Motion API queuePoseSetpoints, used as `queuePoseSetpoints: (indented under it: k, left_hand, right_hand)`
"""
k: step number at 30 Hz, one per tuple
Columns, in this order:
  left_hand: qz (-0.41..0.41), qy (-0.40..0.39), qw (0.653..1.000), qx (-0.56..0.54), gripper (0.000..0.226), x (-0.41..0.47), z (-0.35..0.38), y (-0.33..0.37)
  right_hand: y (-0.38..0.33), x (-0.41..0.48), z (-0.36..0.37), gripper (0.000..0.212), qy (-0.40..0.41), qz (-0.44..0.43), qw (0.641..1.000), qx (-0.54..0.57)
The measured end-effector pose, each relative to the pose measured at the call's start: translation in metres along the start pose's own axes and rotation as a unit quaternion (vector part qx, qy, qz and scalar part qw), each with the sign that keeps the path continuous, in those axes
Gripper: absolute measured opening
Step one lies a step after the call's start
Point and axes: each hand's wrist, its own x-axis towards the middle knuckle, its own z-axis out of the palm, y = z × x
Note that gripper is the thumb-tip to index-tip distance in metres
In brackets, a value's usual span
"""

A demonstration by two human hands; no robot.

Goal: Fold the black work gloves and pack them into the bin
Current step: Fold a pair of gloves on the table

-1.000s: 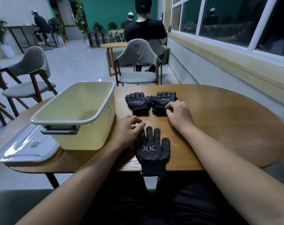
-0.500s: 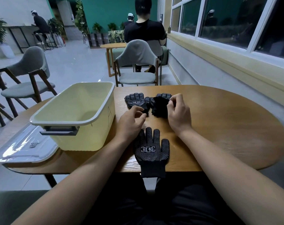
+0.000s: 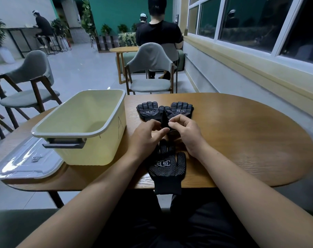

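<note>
Left hand (image 3: 145, 140) and right hand (image 3: 185, 133) each pinch a black glove strip (image 3: 164, 118) standing upright between them over the wooden table (image 3: 241, 140). Nearest, a flat dotted glove (image 3: 167, 167) lies lengthwise, fingers pointing away, cuff overhanging the edge. Two folded gloves (image 3: 148, 111) sit beyond, beside the yellow bin (image 3: 98, 145).
</note>
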Motion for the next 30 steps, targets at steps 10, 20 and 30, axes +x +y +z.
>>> queuePoseSetpoints:
  k: [10,20,30]
  left_hand:
    - [-0.010,0.049,0.999,0.017,0.027,-0.003,-0.002,-0.001]
    - [0.163,0.135,0.969,0.124,0.017,0.009,-0.019,0.020]
    - [0.254,0.117,0.956,0.085,0.025,0.007,-0.049,0.057]
  right_hand:
    - [-0.011,-0.005,-0.002,0.050,-0.115,0.107,0.976,0.152]
    - [-0.015,-0.003,-0.006,0.073,-0.087,0.136,0.974,0.156]
    - [-0.009,0.002,-0.012,0.104,-0.172,0.183,0.935,0.249]
